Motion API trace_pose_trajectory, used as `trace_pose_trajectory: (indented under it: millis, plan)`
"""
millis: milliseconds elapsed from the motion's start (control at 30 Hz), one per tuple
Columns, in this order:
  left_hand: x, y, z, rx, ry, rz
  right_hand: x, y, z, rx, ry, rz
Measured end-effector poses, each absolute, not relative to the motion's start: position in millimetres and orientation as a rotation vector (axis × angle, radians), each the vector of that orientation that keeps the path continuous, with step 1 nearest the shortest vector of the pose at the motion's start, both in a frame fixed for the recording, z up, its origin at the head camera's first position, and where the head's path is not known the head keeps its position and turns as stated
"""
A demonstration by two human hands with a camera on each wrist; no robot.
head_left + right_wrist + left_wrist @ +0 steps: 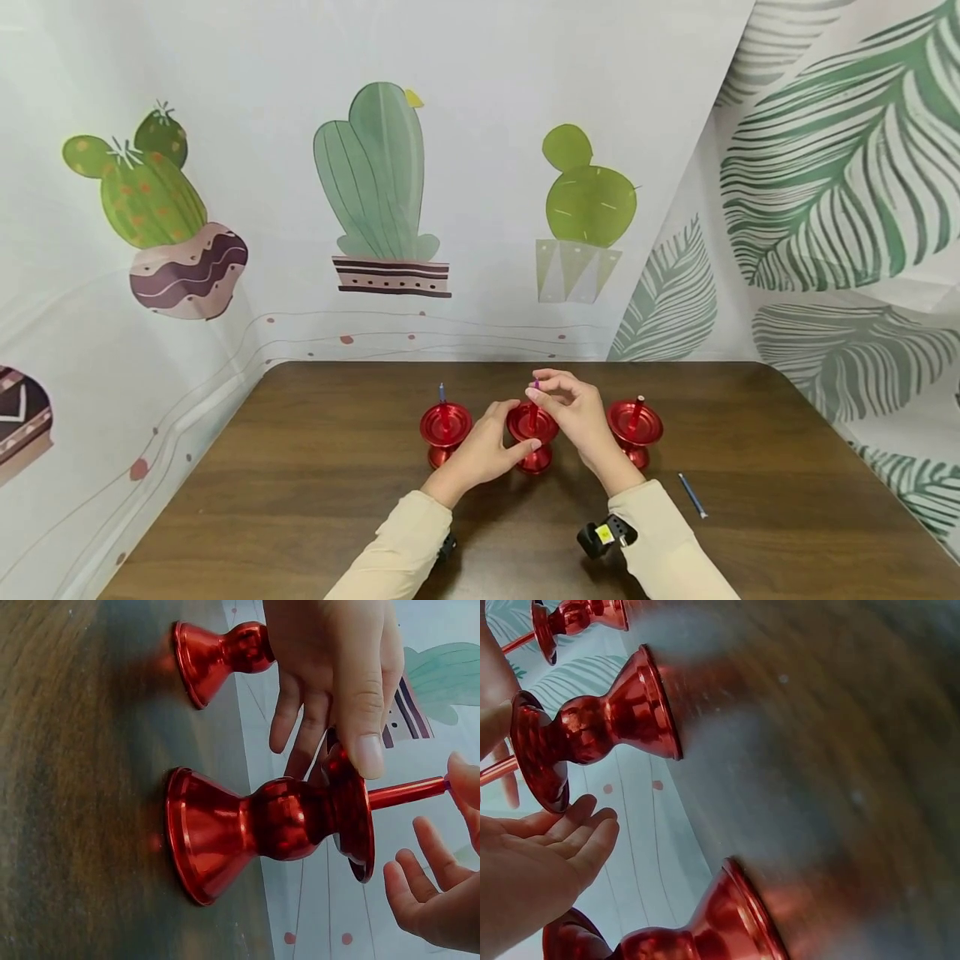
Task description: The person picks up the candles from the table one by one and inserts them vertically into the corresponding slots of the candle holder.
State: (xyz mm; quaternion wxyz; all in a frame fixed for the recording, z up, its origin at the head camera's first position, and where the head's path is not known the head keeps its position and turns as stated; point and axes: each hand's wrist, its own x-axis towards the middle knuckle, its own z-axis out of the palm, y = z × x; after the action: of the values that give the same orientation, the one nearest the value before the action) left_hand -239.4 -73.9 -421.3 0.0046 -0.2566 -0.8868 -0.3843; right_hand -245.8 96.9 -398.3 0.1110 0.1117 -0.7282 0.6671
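Note:
A red metal candle holder stands upright on the table in the middle of three, a thin tube rising from its dish. My left hand grips the dish's rim from the left, its thumb on the near edge and its fingers round the far side. Above the tube, my right hand pinches a thin purple candle between thumb and index finger. In the right wrist view, just a sliver of the purple candle shows at the tube's mouth; the fingertips hide the rest.
To the left, a second red holder has a blue candle in its tube. A third red holder stands at the right, no candle visible above its tube. Another blue candle lies on the brown table near my right sleeve.

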Motion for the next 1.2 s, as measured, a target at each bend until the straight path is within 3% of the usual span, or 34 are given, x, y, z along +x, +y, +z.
trace_pose_trajectory:
  millis: [200, 433, 900, 1200]
  plan:
    - [-237, -72, -420, -0.806, -2.780, -1.180, -234, 97, -390, 0.361, -2.231, 1.865]
    - [-229, -67, -419, -0.777, -2.745, -1.038, -235, 110, -410, 0.485, -2.368, 1.630]
    - [-205, -56, -402, -0.648, -2.482, -0.925, -212, 126, -397, 0.590, -2.459, 1.368]
    - [-193, -38, -393, -0.739, -2.373, -0.963, -196, 143, -387, 0.644, -2.385, 1.240]
